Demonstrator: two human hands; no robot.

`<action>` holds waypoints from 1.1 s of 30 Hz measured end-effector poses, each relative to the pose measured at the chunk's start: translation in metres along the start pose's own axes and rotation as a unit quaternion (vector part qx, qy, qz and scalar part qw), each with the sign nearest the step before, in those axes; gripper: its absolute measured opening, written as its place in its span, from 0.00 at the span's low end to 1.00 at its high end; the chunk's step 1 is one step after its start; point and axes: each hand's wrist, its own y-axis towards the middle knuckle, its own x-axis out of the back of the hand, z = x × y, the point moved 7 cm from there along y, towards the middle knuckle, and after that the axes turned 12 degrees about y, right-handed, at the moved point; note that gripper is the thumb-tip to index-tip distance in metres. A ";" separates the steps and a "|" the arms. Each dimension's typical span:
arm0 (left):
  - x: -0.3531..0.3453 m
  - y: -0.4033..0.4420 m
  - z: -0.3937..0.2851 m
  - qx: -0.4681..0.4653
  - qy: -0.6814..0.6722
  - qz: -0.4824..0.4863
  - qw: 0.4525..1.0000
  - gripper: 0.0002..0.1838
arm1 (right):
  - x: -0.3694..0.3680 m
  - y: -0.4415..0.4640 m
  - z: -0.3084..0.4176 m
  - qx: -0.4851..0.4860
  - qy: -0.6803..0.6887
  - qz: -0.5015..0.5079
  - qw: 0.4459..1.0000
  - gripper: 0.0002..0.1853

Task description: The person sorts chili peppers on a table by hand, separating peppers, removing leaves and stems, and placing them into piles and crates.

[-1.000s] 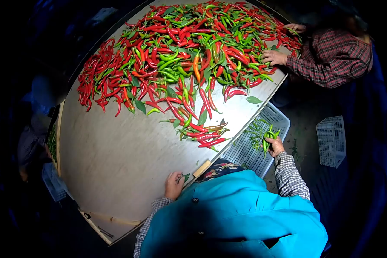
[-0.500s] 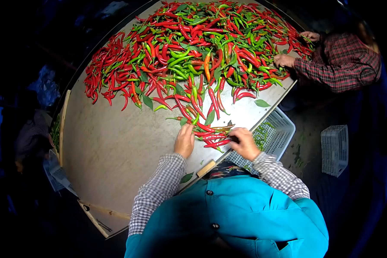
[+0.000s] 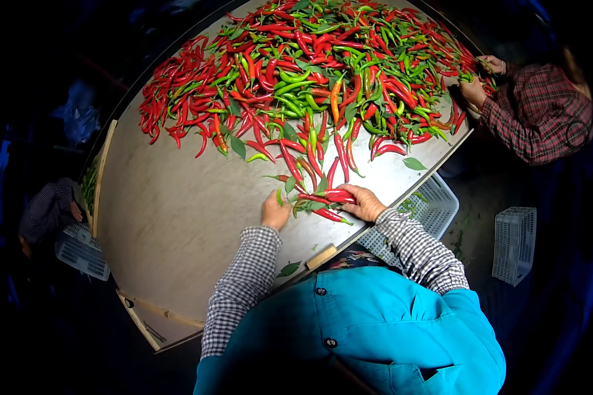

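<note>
R hand point(image 3: 364, 203) pinching red chillies point(image 3: 337, 195) b/w thumb & fingers, nr the tabletop's point(image 3: 171, 224) R edge. L hand point(image 3: 276, 212) opp., fingers curled in, w/ a green chilli point(image 3: 279, 197) at its tips; can't tell if gripped or only touched. Small cluster point(image 3: 331, 215) lies on tabletop b/w both hands, mostly red + some leaves, just on the near side of the big heap point(image 3: 296, 85), a red/green mix w/ leaves over the far part. Loose leaf point(image 3: 288, 269) nr wood block point(image 3: 321, 257) at near edge. Pale plastic crate point(image 3: 441, 204) below R edge, green bits inside; 2nd crate point(image 3: 514, 245) farther R. Co-worker's plaid sleeve point(image 3: 517, 135) far R, that person's hand point(image 3: 472, 93) at heap's edge.
</note>
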 end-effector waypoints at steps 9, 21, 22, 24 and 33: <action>-0.007 -0.046 0.043 0.208 -0.236 0.023 0.949 0.09 | 0.039 -0.002 -0.040 -0.163 0.219 -0.164 0.948 0.18; -0.003 -0.076 -0.010 0.250 -0.596 0.140 0.750 0.12 | -0.031 -0.008 0.105 0.147 -0.018 -0.039 0.988 0.53; -0.009 -0.078 -0.008 0.249 -0.597 0.139 0.750 0.12 | -0.048 -0.005 0.123 0.142 0.004 0.026 0.989 0.55; -0.019 -0.084 -0.010 0.208 -0.666 0.158 0.699 0.09 | -0.072 -0.005 0.122 0.139 0.045 0.034 0.989 0.52; -0.021 -0.137 -0.024 0.230 -0.613 0.174 0.736 0.12 | -0.093 -0.037 0.091 0.054 -0.098 0.038 0.993 0.12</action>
